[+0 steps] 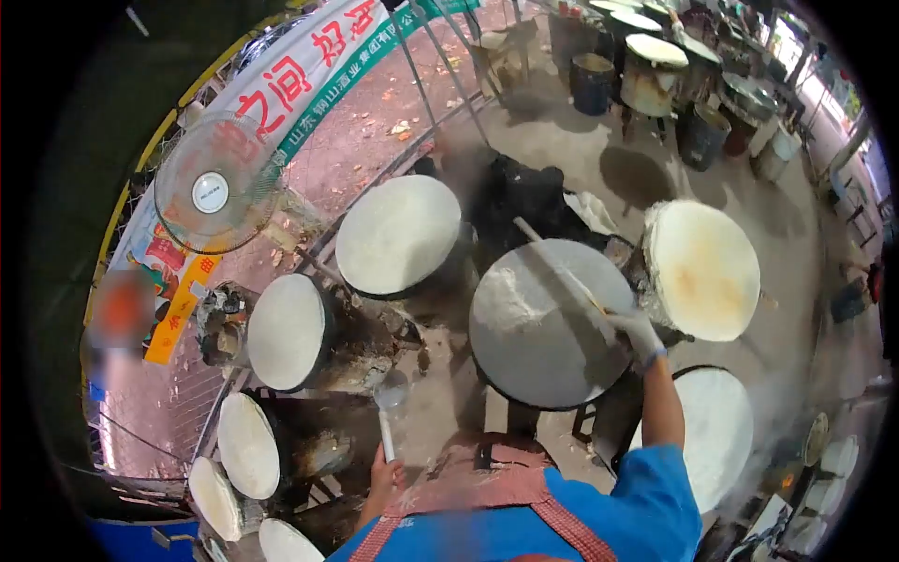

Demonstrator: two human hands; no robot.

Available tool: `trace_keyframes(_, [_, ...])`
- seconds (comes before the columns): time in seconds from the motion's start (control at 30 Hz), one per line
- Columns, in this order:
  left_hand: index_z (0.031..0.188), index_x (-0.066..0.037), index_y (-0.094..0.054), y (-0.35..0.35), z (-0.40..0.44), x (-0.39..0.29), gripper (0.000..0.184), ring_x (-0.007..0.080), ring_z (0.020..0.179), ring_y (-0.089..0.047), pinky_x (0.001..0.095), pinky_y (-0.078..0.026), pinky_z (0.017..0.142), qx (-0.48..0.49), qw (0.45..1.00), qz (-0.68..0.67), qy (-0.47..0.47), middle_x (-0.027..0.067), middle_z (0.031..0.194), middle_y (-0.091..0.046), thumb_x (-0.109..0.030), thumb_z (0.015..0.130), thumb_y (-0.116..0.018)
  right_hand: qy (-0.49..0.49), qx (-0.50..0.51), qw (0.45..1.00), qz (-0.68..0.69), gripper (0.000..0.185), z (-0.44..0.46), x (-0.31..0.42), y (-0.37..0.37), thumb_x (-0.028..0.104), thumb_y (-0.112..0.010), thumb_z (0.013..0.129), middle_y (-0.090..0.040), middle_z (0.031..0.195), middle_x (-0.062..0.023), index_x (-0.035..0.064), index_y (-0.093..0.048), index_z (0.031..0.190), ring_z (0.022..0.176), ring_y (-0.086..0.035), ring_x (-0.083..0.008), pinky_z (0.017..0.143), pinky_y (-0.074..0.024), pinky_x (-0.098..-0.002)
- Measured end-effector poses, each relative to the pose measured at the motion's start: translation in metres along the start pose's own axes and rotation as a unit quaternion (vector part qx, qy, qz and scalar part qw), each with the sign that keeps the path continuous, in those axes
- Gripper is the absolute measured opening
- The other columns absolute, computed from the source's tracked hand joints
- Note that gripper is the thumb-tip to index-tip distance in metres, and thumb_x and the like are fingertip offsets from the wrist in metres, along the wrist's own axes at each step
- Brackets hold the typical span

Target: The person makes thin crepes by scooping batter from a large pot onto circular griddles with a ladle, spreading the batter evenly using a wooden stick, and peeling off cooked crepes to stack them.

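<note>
My right hand (637, 335), in a pale glove, is closed around the near end of a long wooden stick (552, 251). The stick slants over a large round dark griddle (562, 370). A patch of pale batter (508, 302) lies on the griddle's left half, while the rest of its surface looks grey. Lower down on the left, my bare left hand (386, 476) grips the white handle of a ladle (390, 397). The ladle's bowl points away from me, beside the griddle and apart from it. Whether the bowl holds anything, I cannot tell.
Other round griddles surround me, covered with pale sheets: one up left (398, 234), another left (286, 332), a browned one right (707, 272) and one near my right elbow (716, 436). A fan (211, 192) stands far left before a banner. Drums (592, 84) stand behind.
</note>
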State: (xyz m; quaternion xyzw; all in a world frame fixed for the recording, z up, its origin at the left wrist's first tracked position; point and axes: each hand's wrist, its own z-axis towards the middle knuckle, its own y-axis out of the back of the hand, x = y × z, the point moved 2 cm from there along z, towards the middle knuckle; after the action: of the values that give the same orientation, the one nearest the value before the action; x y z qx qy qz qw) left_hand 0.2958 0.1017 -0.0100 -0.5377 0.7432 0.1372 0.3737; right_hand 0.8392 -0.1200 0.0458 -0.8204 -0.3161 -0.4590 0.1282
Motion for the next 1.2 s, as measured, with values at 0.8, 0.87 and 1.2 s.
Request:
trace_keyframes(0.8, [0.139, -0.033, -0.012, 0.028, -0.034, 0.031, 0.073, 0.0115, 0.035, -0.033, 0.0274, -0.028, 0.03, -0.078, 0.995, -0.033, 0.058, 0.0017, 0.053, -0.032, 0.001, 0.082, -0.044, -0.04, 0.189, 0.97, -0.146, 0.028, -0.028, -0.031, 0.039, 0.012, -0.069, 0.064, -0.056, 0.063, -0.0006, 0.0, -0.067, 0.09, 0.051, -0.049, -0.0087, 0.044, -0.0368, -0.0229])
trace_keyframes(0.87, [0.138, -0.032, -0.012, 0.031, -0.037, 0.029, 0.073, 0.0115, 0.035, -0.033, 0.0274, -0.028, 0.03, -0.085, 0.994, -0.042, 0.059, 0.0017, 0.053, -0.032, 0.001, 0.082, -0.044, 0.074, 0.183, 0.968, -0.156, 0.029, 0.004, -0.019, 0.015, 0.013, -0.068, 0.065, -0.059, 0.069, -0.0007, -0.0008, -0.067, 0.091, 0.058, -0.051, -0.0081, 0.05, -0.0404, -0.0233])
trace_keyframes(1.2, [0.138, -0.029, -0.019, 0.085, -0.039, 0.002, 0.072, 0.0113, 0.036, -0.034, 0.026, -0.026, 0.03, -0.071, 0.994, 0.008, 0.084, 0.0009, 0.053, -0.034, 0.003, 0.079, -0.045, -0.038, 0.113, 0.951, -0.286, 0.027, -0.159, -0.067, 0.057, 0.02, -0.07, 0.065, -0.061, 0.069, -0.006, -0.0018, -0.067, 0.081, 0.067, -0.057, -0.0127, 0.059, -0.0444, -0.0251])
